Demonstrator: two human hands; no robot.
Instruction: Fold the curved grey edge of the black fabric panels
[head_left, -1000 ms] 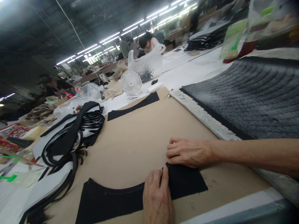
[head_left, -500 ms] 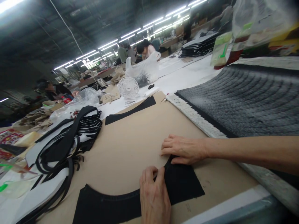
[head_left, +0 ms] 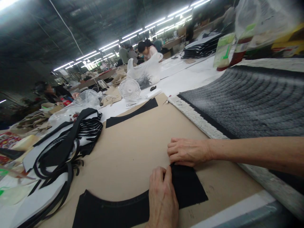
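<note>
A black fabric piece [head_left: 114, 213] with a curved upper edge lies flat on the tan sheet [head_left: 133, 152] in front of me. My left hand [head_left: 163, 196] rests over its middle, thumb and fingers closed on the curved edge. Just beyond, my right hand [head_left: 182, 152] has its fingers bent and pinched together at the upper end of that same edge. The bit of edge under the right fingertips is mostly hidden. Farther up the sheet sits a second, narrower black piece [head_left: 133, 112], touched by neither hand.
To the left, black and white cut pieces [head_left: 68, 139] and dark strips [head_left: 70, 180] are heaped. A quilted dark sheet on a pale-edged board [head_left: 199, 117] borders the right. Behind stand a white fan [head_left: 129, 89], a plastic bag [head_left: 144, 71] and bottles [head_left: 224, 52]. Several people work farther off.
My left hand has slid right along the curved edge. My right hand has shifted slightly right, and its fingers have drawn in tighter on the edge.
</note>
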